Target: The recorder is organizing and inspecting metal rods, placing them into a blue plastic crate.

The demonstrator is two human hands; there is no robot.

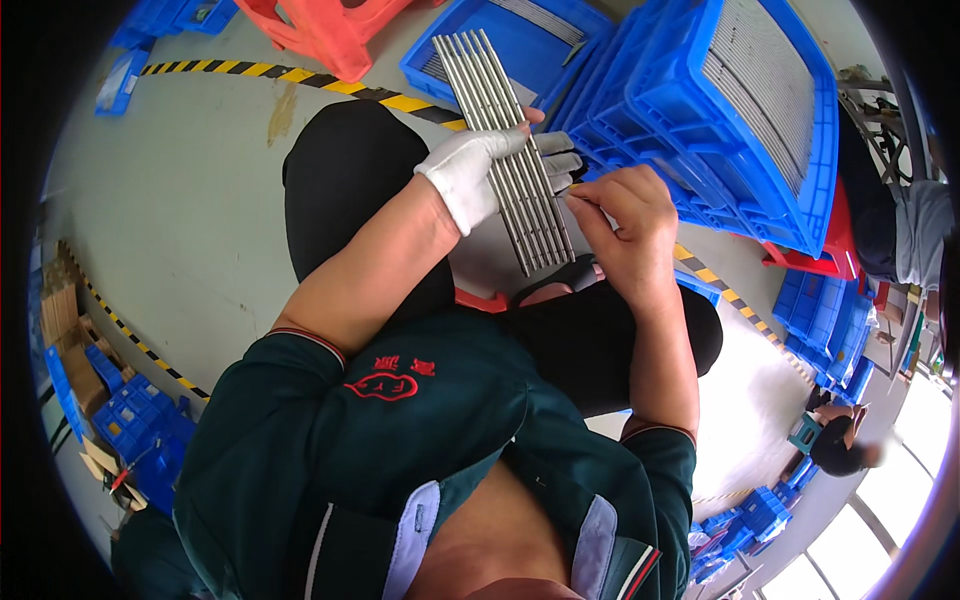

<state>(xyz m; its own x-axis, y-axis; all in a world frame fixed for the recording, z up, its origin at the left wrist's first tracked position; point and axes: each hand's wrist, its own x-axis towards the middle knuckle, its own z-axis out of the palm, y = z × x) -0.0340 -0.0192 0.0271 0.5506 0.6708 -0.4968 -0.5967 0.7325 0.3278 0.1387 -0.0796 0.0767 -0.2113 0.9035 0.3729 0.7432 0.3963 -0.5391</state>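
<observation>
My left hand (470,172), in a white glove with bare fingertips, holds a row of several slim silver metal rods (508,155). They lie side by side across the palm, slanting from upper left to lower right, with the thumb over them and the gloved fingers showing beyond their right side. Faint rings mark the rods along their length. Close to the right edge of the row, my bare right hand (628,215) is closed in a pinch. Whatever its fingertips hold, if anything, is too small to make out.
A tall stack of blue crates (650,110) stands at the right, its top one filled with silver rods (765,85). Behind the held rods sits a blue bin (420,62) with more rods. A red plastic stool (335,40) is at the far left. Another person (840,445) is at the right.
</observation>
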